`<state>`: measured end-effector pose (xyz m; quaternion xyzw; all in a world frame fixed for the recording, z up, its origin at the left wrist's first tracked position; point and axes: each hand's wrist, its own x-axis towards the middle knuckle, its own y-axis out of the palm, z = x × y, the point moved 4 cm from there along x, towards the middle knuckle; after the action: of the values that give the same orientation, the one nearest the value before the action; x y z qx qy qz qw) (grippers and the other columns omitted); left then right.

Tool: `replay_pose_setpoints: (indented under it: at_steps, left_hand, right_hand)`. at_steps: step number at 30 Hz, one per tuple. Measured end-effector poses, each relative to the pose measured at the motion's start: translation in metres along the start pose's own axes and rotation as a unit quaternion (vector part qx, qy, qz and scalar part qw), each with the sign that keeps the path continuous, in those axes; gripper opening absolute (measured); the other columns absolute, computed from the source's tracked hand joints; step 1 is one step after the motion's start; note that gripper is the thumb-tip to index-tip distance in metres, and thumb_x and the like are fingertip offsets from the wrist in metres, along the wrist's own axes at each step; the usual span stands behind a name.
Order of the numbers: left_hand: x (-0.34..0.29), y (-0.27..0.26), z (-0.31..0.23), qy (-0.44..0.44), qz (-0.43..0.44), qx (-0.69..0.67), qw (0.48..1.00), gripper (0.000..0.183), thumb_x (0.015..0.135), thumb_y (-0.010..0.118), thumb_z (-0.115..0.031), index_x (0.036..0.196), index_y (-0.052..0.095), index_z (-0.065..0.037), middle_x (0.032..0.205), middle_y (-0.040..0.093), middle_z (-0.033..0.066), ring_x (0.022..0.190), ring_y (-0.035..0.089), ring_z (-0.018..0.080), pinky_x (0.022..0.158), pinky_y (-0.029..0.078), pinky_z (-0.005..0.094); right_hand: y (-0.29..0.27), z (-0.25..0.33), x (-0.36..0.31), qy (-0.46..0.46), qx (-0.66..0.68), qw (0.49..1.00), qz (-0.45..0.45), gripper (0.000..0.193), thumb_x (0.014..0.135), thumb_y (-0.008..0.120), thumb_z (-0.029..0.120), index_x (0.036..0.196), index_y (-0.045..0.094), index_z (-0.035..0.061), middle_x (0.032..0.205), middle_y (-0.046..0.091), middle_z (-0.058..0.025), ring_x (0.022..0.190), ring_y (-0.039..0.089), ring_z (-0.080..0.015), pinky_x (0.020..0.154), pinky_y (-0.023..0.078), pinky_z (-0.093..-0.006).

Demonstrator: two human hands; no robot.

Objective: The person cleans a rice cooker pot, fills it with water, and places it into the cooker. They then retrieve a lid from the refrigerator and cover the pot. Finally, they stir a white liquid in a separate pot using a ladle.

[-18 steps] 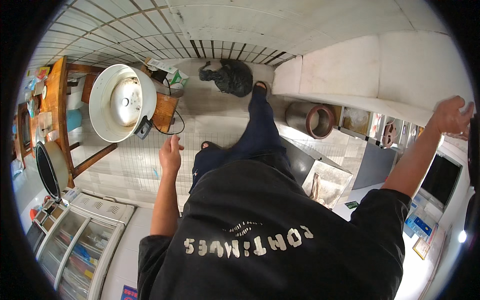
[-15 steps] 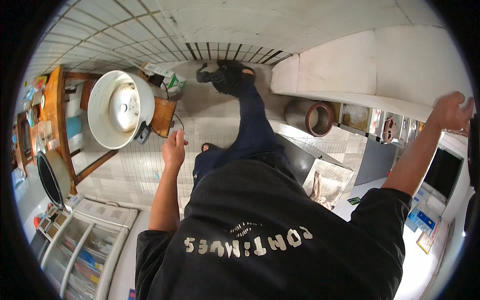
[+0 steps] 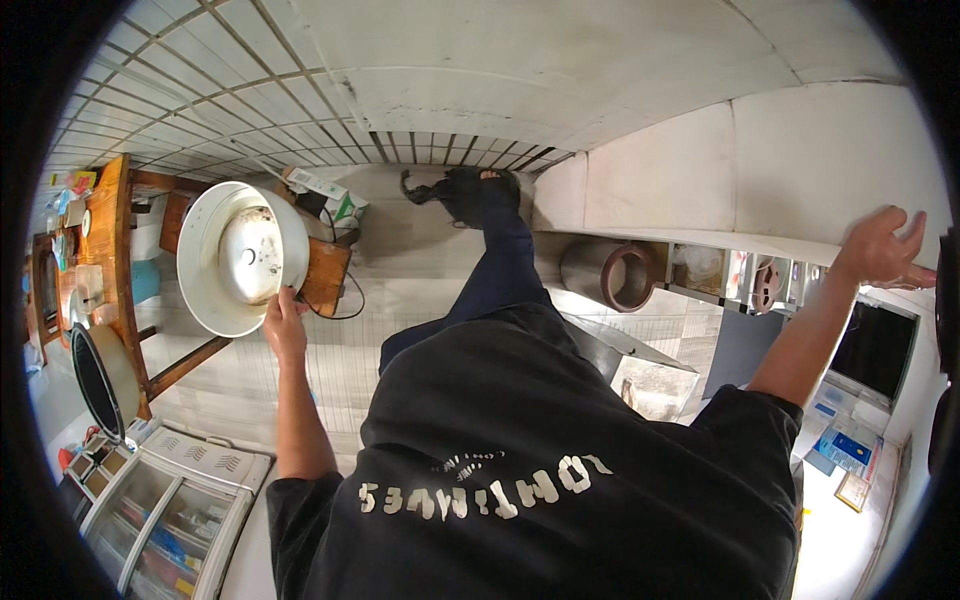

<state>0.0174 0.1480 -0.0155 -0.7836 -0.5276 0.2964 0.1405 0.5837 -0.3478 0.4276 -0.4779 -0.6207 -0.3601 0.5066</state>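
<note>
A large round white pot-like cooker (image 3: 200, 262) stands at the left, its mouth showing a stained metal bottom with a small round piece in the middle. My left hand (image 3: 286, 325) is at its lower right edge, fingers closed where the black side handle sits; the hand hides that handle. Far over on the right, my right hand (image 3: 880, 248) is raised beside the pale ledge, fingers apart and nothing in them.
Under the cooker is a wooden stand (image 3: 328, 275) with a black cord. A wooden table (image 3: 122, 220) borders the left, above a glass-topped freezer (image 3: 165, 510). A brown-rimmed jar (image 3: 625, 278) stands by the right ledge (image 3: 660, 180). A metal box (image 3: 655, 385) is beside me.
My left hand has moved left and reached the cooker's handle. The right hand stays raised, its fingers now more spread. My body has shifted slightly.
</note>
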Motion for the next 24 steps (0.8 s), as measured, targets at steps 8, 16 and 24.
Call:
replay_pose_setpoints:
  at_steps: [8, 16, 24]
  left_hand:
    - [-0.078, -0.020, 0.062, -0.068, 0.021, 0.010, 0.997, 0.049, 0.100, 0.047, -0.042, 0.105, 0.065, 0.003, 0.078, 0.069, 0.0095, 0.072, 0.066, 0.0154, 0.061, 0.049, 0.0302]
    - [-0.106, -0.021, 0.082, -0.177, 0.037, -0.009, 0.984, 0.051, 0.100, 0.048, -0.046, 0.102, 0.065, 0.002, 0.071, 0.066, 0.0078, 0.064, 0.059, 0.0131, 0.059, 0.046, 0.0271]
    - [-0.150, 0.012, 0.065, -0.203, 0.134, 0.001, 0.970, 0.046, 0.100, 0.048, -0.042, 0.105, 0.065, 0.001, 0.077, 0.067, 0.0082, 0.068, 0.062, 0.0135, 0.062, 0.046, 0.0269]
  right_hand:
    - [0.008, -0.012, 0.000, 0.112, -0.002, 0.990, 0.083, 0.047, 0.081, 0.056, 0.037, 0.117, 0.071, 0.0111, 0.143, 0.022, -0.0405, 0.133, 0.023, -0.0526, 0.107, 0.028, -0.0611]
    - [0.017, -0.021, 0.006, 0.058, 0.033, 0.996, 0.058, 0.043, 0.077, 0.057, 0.031, 0.107, 0.073, 0.0044, 0.133, 0.038, -0.0409, 0.130, 0.024, -0.0523, 0.107, 0.024, -0.0640]
    - [0.036, -0.050, 0.000, 0.004, -0.090, 0.995, 0.034, 0.038, 0.079, 0.057, 0.030, 0.102, 0.069, 0.0019, 0.122, 0.051, -0.0336, 0.124, 0.033, -0.0510, 0.106, 0.019, -0.0691]
